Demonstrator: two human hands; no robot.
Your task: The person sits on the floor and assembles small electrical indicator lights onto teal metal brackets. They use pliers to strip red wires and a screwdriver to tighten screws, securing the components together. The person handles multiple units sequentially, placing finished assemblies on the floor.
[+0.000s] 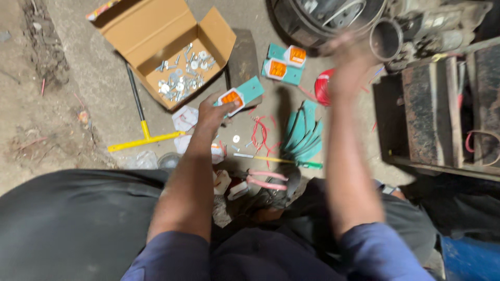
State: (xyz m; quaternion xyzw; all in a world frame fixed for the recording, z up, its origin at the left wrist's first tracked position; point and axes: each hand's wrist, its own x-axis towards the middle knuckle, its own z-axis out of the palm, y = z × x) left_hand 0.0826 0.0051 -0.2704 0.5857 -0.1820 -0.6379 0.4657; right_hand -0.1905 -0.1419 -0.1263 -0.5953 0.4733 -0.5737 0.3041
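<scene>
At centre frame the left hand (211,112) pinches a teal card carrying an orange rectangular lamp (238,96), beside the open cardboard box of metal fasteners (179,78). The right hand (346,49), blurred at upper right near the metal pipe (386,39): grip cannot be told.

I see a teal card (249,92) with an orange lamp on it, just below the tan cardboard box (156,36) of silvery hardware. Right of the box lie two more teal-and-orange cards (284,63). Below it, a yellow bar (146,140) with a black handle, red wires (259,132), teal sleeves (304,130). My sleeves are blue.
</scene>
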